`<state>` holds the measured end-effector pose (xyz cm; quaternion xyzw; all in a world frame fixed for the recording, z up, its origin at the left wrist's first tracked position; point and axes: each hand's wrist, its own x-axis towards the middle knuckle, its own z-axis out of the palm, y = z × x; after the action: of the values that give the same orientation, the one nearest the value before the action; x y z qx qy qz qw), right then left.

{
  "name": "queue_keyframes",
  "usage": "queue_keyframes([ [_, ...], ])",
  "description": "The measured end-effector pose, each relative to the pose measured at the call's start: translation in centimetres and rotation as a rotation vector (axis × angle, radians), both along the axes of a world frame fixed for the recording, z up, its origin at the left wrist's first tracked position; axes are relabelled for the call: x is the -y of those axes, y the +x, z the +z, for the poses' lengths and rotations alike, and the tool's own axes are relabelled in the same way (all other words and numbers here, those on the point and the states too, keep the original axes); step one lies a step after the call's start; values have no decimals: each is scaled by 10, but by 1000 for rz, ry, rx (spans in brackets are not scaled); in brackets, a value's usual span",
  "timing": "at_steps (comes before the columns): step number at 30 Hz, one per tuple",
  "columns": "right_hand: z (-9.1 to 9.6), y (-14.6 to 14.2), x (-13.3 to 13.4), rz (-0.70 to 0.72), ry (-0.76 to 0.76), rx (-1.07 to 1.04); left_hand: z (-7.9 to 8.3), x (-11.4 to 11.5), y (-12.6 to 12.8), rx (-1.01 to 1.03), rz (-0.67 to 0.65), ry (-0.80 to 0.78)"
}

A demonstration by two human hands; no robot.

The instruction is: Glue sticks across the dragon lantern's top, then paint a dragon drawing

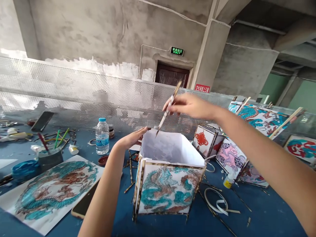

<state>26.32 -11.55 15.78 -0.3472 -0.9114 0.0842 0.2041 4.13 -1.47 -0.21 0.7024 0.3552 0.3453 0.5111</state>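
Observation:
In the head view, a four-sided paper lantern frame (170, 191) stands upright on the table, open at the top. Dark, mottled sticks edge its sides, and a turquoise and brown dragon is painted on the near panel. My left hand (133, 137) grips its far left upper edge; part of the fingers is hidden behind the rim. Above the opening, my right hand (186, 104) is closed around a paintbrush (166, 113), which slants with its dark tip down, near the far rim. I cannot tell whether the tip touches the paper.
Left are a dragon painting (59, 191), a phone (85, 200), a brush pot (50, 158), a blue paint jar (26, 169) and a water bottle (102, 136). Right stand other painted lanterns (230, 156), a glue bottle (228, 180) and a tape coil (217, 200). A perforated metal screen (118, 95) runs behind.

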Motion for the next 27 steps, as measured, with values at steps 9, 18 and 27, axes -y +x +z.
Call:
queue_keyframes([
  [9, -13, 30, -7, -218, 314, 400, 6, 4, -1, -27, -5, -15],
  [18, -21, 18, 10, -187, 313, 434, 9, 7, -1, -31, -3, -29],
  [27, -28, 13, 6, -207, 366, 482, 5, 3, -1, -32, -34, -33],
])
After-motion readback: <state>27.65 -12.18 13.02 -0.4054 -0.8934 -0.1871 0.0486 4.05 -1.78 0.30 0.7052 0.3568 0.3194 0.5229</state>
